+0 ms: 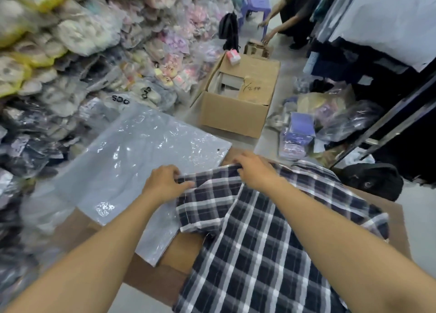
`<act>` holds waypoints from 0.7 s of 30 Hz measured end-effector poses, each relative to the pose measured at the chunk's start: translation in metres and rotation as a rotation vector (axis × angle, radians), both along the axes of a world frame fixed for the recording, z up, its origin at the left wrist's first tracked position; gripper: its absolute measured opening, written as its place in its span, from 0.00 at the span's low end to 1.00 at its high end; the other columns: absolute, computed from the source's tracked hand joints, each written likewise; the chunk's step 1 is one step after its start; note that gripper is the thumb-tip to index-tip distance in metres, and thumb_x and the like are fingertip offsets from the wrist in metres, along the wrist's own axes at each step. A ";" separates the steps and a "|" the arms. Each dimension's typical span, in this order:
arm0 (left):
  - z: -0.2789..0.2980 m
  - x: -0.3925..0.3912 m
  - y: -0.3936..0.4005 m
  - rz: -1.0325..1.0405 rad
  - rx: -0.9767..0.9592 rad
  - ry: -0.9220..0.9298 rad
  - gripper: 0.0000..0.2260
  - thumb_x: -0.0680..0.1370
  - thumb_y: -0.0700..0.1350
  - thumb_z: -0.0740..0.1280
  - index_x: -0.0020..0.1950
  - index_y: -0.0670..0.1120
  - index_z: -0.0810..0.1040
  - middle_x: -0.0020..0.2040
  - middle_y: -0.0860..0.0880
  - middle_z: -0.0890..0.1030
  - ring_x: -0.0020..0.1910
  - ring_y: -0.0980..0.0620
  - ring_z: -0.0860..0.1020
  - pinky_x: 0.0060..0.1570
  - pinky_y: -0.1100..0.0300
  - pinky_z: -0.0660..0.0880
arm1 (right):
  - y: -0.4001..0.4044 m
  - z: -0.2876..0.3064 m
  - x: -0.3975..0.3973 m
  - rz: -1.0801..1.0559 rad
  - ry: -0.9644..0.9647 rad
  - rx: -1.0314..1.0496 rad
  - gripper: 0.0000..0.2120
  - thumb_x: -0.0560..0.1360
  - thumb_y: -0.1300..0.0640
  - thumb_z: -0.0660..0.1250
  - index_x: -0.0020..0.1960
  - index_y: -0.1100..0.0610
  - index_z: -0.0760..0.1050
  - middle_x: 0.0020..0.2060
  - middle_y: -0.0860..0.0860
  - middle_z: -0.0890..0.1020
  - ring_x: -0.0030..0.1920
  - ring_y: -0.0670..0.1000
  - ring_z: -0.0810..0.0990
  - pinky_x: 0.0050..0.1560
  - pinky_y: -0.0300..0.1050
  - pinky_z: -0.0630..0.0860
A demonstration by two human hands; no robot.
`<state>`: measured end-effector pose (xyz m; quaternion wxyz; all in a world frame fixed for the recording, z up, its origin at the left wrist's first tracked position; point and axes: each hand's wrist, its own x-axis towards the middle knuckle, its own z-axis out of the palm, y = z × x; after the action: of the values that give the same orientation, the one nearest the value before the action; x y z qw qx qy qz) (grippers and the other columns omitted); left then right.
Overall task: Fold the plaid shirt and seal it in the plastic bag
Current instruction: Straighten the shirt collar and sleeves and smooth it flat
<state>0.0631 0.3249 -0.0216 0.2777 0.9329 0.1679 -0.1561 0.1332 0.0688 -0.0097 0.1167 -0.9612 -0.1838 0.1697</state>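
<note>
A dark navy and white plaid shirt (254,246) lies spread over a brown cardboard surface (151,277) in front of me. My left hand (165,182) pinches the shirt's far left edge near a sleeve. My right hand (254,168) grips the same far edge a little to the right. A stack of clear plastic bags (132,166) lies flat to the left of the shirt, partly under the sleeve and touching my left hand.
An open cardboard box (236,114) stands beyond the bags. Piles of bagged garments (70,64) fill the left side. More bagged items (318,121) and a black bag (372,180) sit at the right by a rack. Another person (280,22) bends at the back.
</note>
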 end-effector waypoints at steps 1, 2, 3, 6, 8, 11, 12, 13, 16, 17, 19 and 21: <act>-0.003 -0.004 0.003 0.009 -0.038 0.009 0.24 0.67 0.62 0.76 0.55 0.48 0.79 0.51 0.48 0.80 0.51 0.47 0.78 0.51 0.51 0.77 | 0.004 -0.003 0.001 0.012 -0.005 -0.028 0.15 0.80 0.64 0.59 0.64 0.54 0.74 0.64 0.55 0.74 0.59 0.60 0.76 0.54 0.55 0.76; -0.006 -0.007 0.005 0.006 -0.047 -0.003 0.22 0.67 0.61 0.77 0.52 0.49 0.78 0.49 0.48 0.79 0.50 0.47 0.77 0.50 0.51 0.77 | 0.006 -0.006 0.001 0.017 -0.011 -0.046 0.15 0.79 0.66 0.59 0.62 0.54 0.75 0.63 0.55 0.75 0.58 0.60 0.76 0.53 0.54 0.75; -0.009 -0.008 0.005 -0.004 -0.040 -0.025 0.19 0.67 0.59 0.78 0.48 0.50 0.77 0.47 0.48 0.79 0.49 0.47 0.77 0.48 0.52 0.76 | 0.008 -0.008 0.002 0.017 -0.014 -0.057 0.15 0.78 0.67 0.59 0.61 0.54 0.75 0.62 0.55 0.75 0.57 0.60 0.76 0.51 0.53 0.75; -0.012 -0.006 0.000 -0.004 -0.093 -0.060 0.14 0.71 0.55 0.76 0.39 0.48 0.75 0.42 0.48 0.78 0.43 0.47 0.76 0.38 0.57 0.71 | 0.008 -0.009 0.004 -0.038 -0.010 -0.029 0.14 0.78 0.68 0.58 0.57 0.55 0.76 0.59 0.55 0.77 0.56 0.60 0.77 0.52 0.54 0.77; -0.012 -0.002 -0.002 0.048 -0.221 -0.066 0.13 0.73 0.53 0.75 0.43 0.45 0.78 0.41 0.48 0.79 0.40 0.49 0.76 0.37 0.58 0.71 | 0.005 -0.007 0.006 -0.076 0.001 0.005 0.12 0.79 0.66 0.59 0.56 0.54 0.77 0.58 0.54 0.78 0.55 0.61 0.78 0.52 0.56 0.78; -0.005 0.002 -0.001 0.133 -0.368 -0.107 0.15 0.74 0.54 0.74 0.47 0.42 0.79 0.41 0.48 0.80 0.40 0.50 0.76 0.44 0.55 0.74 | -0.002 -0.006 0.010 -0.100 0.025 0.034 0.09 0.80 0.62 0.61 0.56 0.54 0.77 0.57 0.56 0.81 0.54 0.61 0.79 0.52 0.56 0.78; -0.003 0.004 0.000 0.147 -0.384 -0.121 0.15 0.74 0.54 0.73 0.46 0.42 0.80 0.41 0.48 0.80 0.40 0.50 0.76 0.44 0.54 0.75 | -0.005 -0.007 0.010 -0.114 0.031 0.050 0.08 0.81 0.61 0.62 0.55 0.54 0.78 0.56 0.56 0.82 0.53 0.61 0.79 0.53 0.57 0.78; -0.002 0.005 0.002 0.159 -0.391 -0.134 0.15 0.75 0.54 0.73 0.45 0.42 0.80 0.40 0.47 0.80 0.39 0.49 0.77 0.44 0.53 0.76 | -0.007 -0.007 0.010 -0.132 0.033 0.068 0.07 0.81 0.60 0.62 0.54 0.53 0.78 0.56 0.56 0.83 0.53 0.61 0.80 0.54 0.58 0.78; -0.003 0.006 0.002 0.230 -0.415 -0.152 0.18 0.75 0.55 0.72 0.40 0.40 0.80 0.37 0.46 0.80 0.36 0.49 0.77 0.43 0.50 0.79 | -0.010 -0.008 0.010 -0.150 0.032 0.111 0.06 0.81 0.59 0.64 0.50 0.50 0.77 0.54 0.55 0.83 0.52 0.61 0.80 0.54 0.59 0.79; -0.003 0.006 0.002 0.256 -0.424 -0.157 0.19 0.75 0.56 0.71 0.38 0.39 0.79 0.35 0.46 0.78 0.36 0.48 0.76 0.42 0.50 0.79 | -0.010 -0.008 0.009 -0.148 0.030 0.117 0.06 0.81 0.59 0.64 0.50 0.50 0.77 0.54 0.55 0.83 0.53 0.61 0.80 0.54 0.58 0.79; 0.001 0.005 -0.002 0.290 -0.465 -0.175 0.19 0.75 0.56 0.71 0.34 0.41 0.76 0.34 0.47 0.78 0.37 0.48 0.76 0.44 0.51 0.77 | -0.010 -0.009 0.009 -0.143 0.018 0.131 0.06 0.80 0.60 0.64 0.52 0.51 0.78 0.56 0.55 0.81 0.53 0.60 0.79 0.56 0.59 0.78; 0.015 0.005 -0.007 0.296 -0.629 -0.154 0.16 0.74 0.54 0.72 0.35 0.45 0.75 0.38 0.46 0.81 0.40 0.48 0.79 0.50 0.49 0.79 | -0.013 -0.008 0.011 -0.156 0.026 0.165 0.07 0.79 0.62 0.65 0.51 0.52 0.79 0.55 0.54 0.77 0.53 0.60 0.79 0.58 0.59 0.77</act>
<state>0.0678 0.3180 -0.0062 0.5829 0.7762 0.2237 -0.0876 0.1445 0.0559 -0.0181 0.2106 -0.9574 -0.1204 0.1567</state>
